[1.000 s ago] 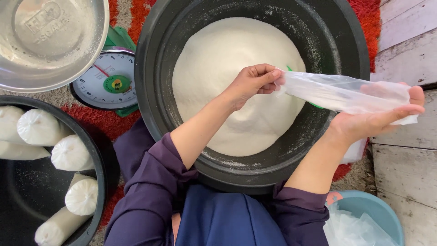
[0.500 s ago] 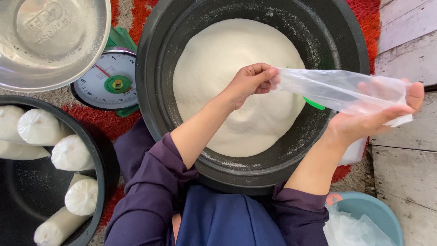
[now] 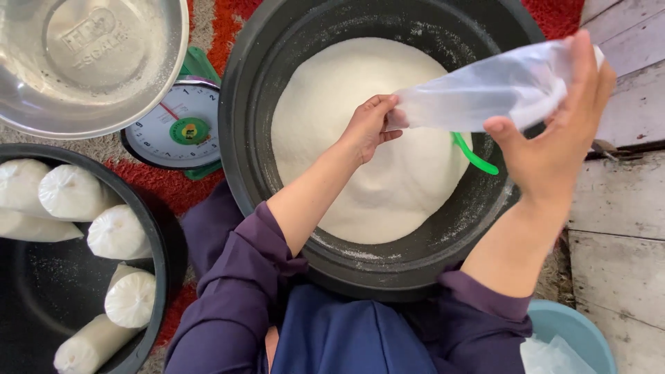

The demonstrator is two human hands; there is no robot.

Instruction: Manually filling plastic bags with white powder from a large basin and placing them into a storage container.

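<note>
Both hands grip clear bag (image 3: 485, 90) btwn them: left (image 3: 367, 128) pinches end, right (image 3: 554, 138) cups other.

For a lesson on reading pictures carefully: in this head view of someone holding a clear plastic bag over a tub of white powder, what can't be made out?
- Green tool: mostly hidden under the clear bag.
- Right hand: palm faces away; its grip on the bag is unclear.
- Metal bowl: cut off by the top and left edges.
- Blue tub: cut off at the bottom edge.
- Scale: dial partly covered by the bowl.

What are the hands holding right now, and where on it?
A clear plastic bag: left hand pinches one end, right hand grips the other.
</note>
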